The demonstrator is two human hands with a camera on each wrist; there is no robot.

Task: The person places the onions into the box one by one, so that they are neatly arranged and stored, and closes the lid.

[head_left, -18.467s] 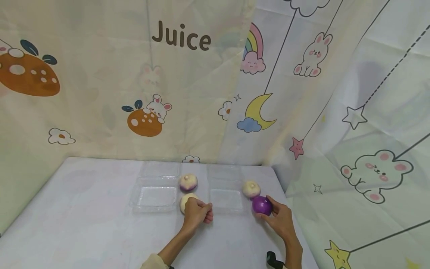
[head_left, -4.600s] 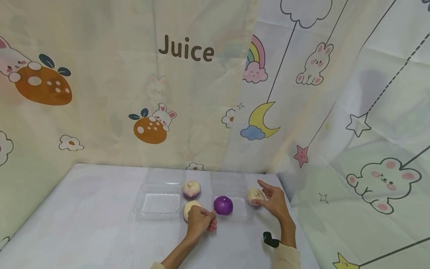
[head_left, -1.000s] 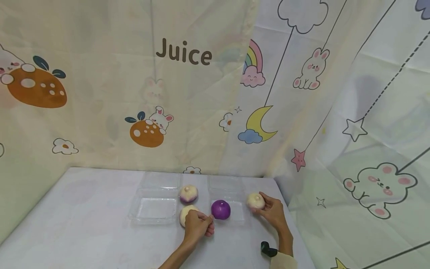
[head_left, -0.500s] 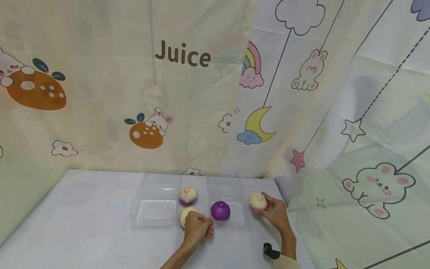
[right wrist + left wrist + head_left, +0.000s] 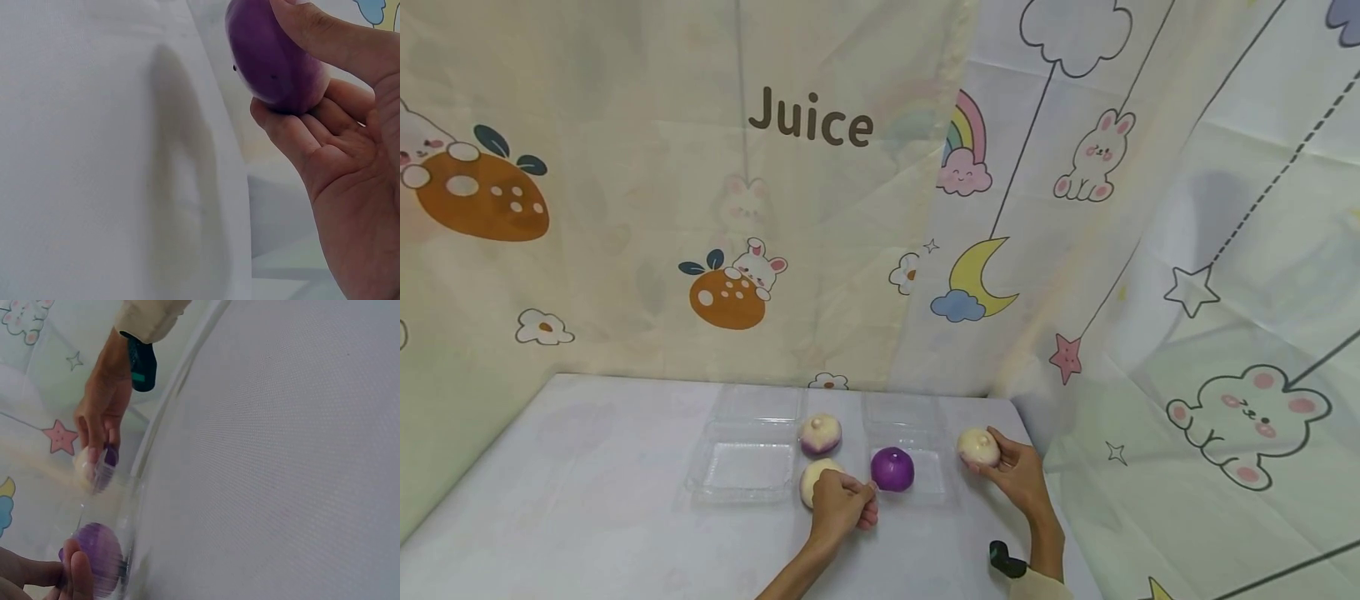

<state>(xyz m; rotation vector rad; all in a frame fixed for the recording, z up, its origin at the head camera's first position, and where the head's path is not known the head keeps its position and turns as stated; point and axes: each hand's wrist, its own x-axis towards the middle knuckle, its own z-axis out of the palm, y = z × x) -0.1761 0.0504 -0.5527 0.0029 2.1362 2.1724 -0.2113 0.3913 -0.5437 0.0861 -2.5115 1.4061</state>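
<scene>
My right hand (image 5: 1018, 479) holds a purple-and-cream turnip (image 5: 978, 449) between thumb and fingers, right of the right-hand clear plastic box (image 5: 931, 473). Its cream, nubbed side faces up in the head view; the right wrist view shows the purple underside of this turnip (image 5: 275, 56). Another turnip (image 5: 892, 470) sits purple side up in that box. My left hand (image 5: 841, 504) pinches what looks like the box's near left edge; the exact contact is hard to see. Behind those fingers a cream-topped turnip (image 5: 817, 480) is partly hidden, and another turnip (image 5: 821, 435) lies farther back.
A second clear plastic box (image 5: 745, 471) stands open on the left, its lid folded back. Both boxes rest on a white table (image 5: 587, 508). Printed cloth (image 5: 820, 208) hangs behind the table and along its right side. A dark device (image 5: 1006, 560) is on the right wrist.
Earlier, my right hand held the purple-side-up turnip, which later sits in the right box. Since then it has taken the cream-topped turnip and shifted it slightly right. The left hand stays put.
</scene>
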